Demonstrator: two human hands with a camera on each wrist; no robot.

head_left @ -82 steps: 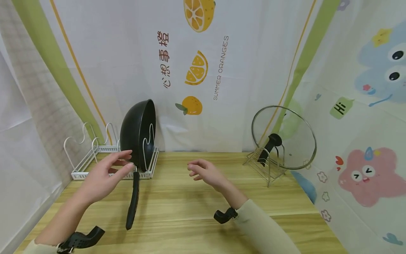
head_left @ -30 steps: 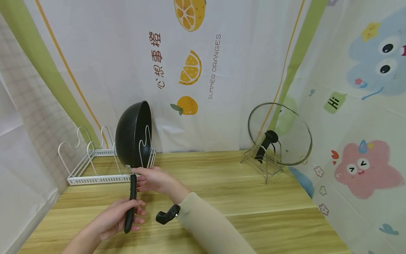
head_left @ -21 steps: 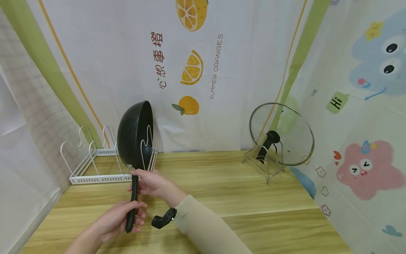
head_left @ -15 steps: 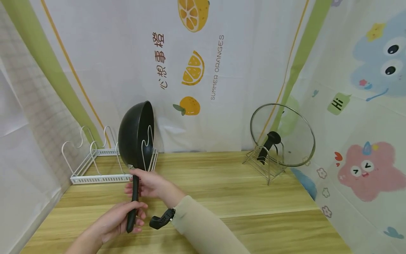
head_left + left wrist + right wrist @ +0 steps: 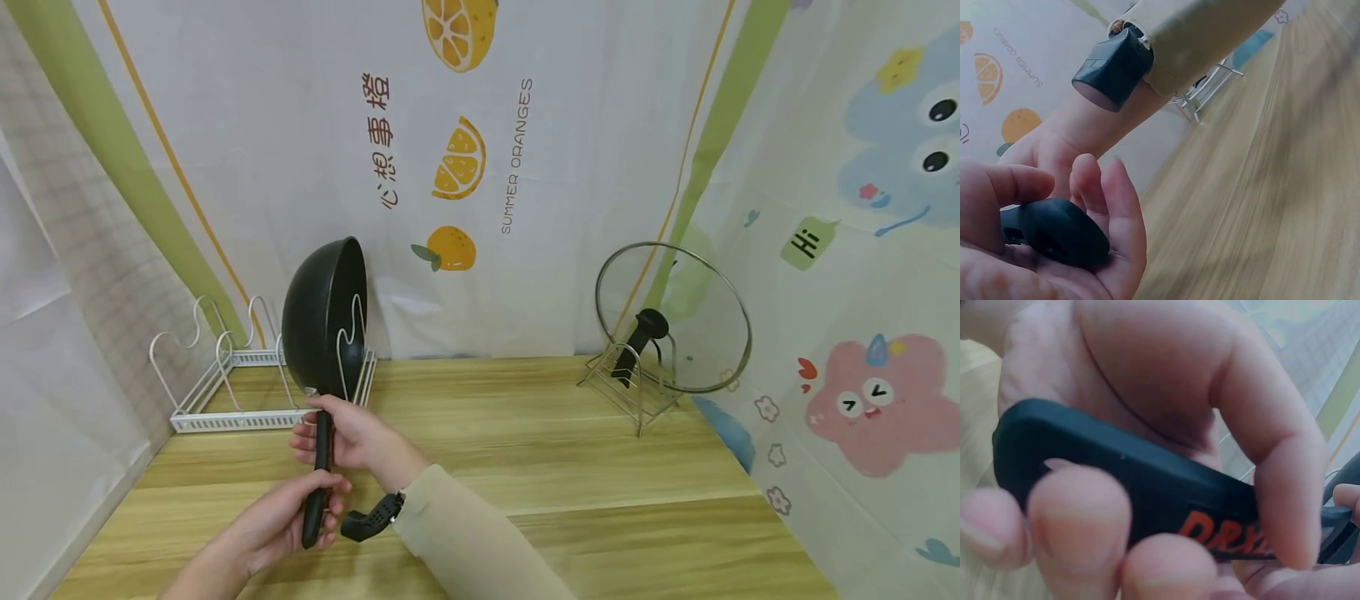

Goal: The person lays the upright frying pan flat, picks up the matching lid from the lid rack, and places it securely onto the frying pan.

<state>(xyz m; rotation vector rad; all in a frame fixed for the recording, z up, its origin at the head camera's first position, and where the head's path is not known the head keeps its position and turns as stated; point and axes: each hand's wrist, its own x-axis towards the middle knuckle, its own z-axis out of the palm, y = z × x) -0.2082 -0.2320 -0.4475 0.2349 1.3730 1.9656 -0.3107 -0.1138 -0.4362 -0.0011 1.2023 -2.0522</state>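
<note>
A black wok [image 5: 309,321] stands on its side in a white wire rack [image 5: 240,421], its black handle [image 5: 313,521] pointing toward me. My right hand [image 5: 358,433] grips the handle close to the wok, thumb over the top and fingertips showing on the far side. Nearer the handle's end, my left hand [image 5: 277,521] holds it between thumb and curled fingers. In the left wrist view the handle's end [image 5: 1066,234] lies in the left palm. Orange lettering on the handle [image 5: 1116,462] shows in the right wrist view, partly covered by the left hand's fingers.
At the back right, a glass lid [image 5: 697,325] with a black knob leans in a small wire stand [image 5: 637,408]. Printed curtains [image 5: 465,317] rise behind and at both sides of the wooden table [image 5: 525,467]. The rack's upright hooks [image 5: 225,342] stand left of the wok.
Both hands, first apart from the handle, have come to it, the right crossing over from the middle. Its fingers have since wrapped farther round the handle. The wok stays in the rack.
</note>
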